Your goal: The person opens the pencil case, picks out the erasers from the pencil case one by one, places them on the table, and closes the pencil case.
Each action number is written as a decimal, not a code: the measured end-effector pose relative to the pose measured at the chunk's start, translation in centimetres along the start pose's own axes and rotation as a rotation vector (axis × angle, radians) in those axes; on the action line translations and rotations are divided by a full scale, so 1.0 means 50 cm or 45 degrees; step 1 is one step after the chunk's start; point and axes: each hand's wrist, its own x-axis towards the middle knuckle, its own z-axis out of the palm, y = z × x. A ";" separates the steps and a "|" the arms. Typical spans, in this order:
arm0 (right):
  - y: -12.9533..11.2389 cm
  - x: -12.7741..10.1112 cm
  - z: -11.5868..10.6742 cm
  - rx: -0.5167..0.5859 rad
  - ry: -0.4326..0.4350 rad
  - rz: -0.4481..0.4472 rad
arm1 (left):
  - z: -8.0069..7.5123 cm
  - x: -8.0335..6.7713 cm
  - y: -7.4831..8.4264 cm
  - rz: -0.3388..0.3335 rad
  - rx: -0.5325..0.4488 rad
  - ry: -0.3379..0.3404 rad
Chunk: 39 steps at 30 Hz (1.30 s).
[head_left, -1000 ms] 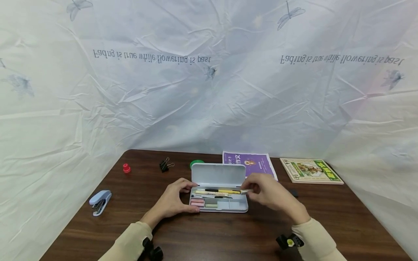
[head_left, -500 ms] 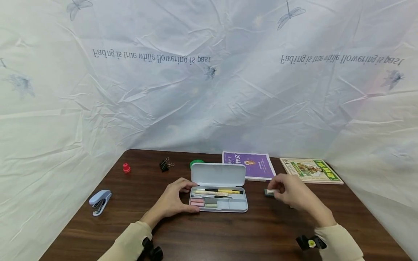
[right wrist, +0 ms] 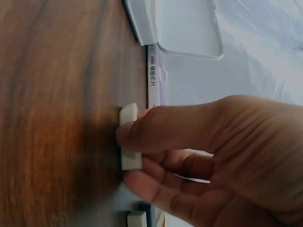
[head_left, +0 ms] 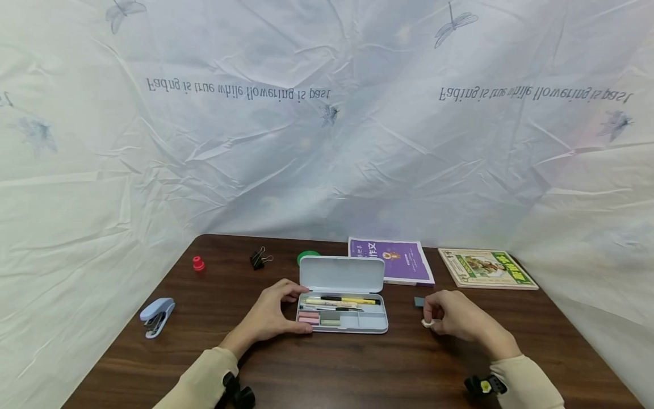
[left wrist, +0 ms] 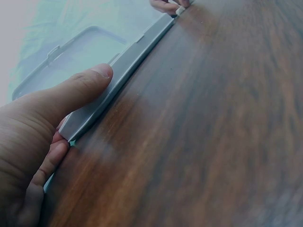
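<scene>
An open light grey pencil case [head_left: 372, 322] lies on the table with pens, a yellow pencil [head_left: 360, 300], pink blocks [head_left: 309, 320] and a pale green block [head_left: 330, 322] inside. My left hand [head_left: 269, 313] grips its left end, thumb along the front wall and fingers behind, as the left wrist view also shows. To the right of the case, my right hand [head_left: 457, 318] pinches a white eraser [right wrist: 130, 158] between thumb and fingers, low over the tabletop. Just beyond those fingers lies a small grey-blue block [head_left: 419, 301]. A white block with a dark side [right wrist: 137, 220] shows below the hand in the right wrist view.
Behind the case lie a purple book [head_left: 406, 264] and a green round object [head_left: 306, 257]. A picture book [head_left: 487, 268] sits at the back right. On the left are a black binder clip [head_left: 259, 259], a red cap-like piece [head_left: 198, 263] and a stapler [head_left: 156, 317].
My right hand has carried the white eraser from the case's right end out to the right, then nearer to me. The left hand has stayed on the case.
</scene>
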 end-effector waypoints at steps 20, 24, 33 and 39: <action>-0.040 0.011 -0.030 0.127 0.151 -0.037 | -0.002 0.000 0.005 -0.005 -0.011 -0.015; -0.082 0.034 -0.035 0.144 0.306 -0.116 | -0.003 0.000 0.003 -0.004 -0.016 -0.010; -0.174 0.106 -0.024 0.386 0.419 -0.307 | -0.005 0.000 0.004 0.014 -0.020 -0.008; -0.229 0.145 -0.007 0.466 0.365 -0.392 | -0.003 0.000 0.004 0.010 -0.017 -0.011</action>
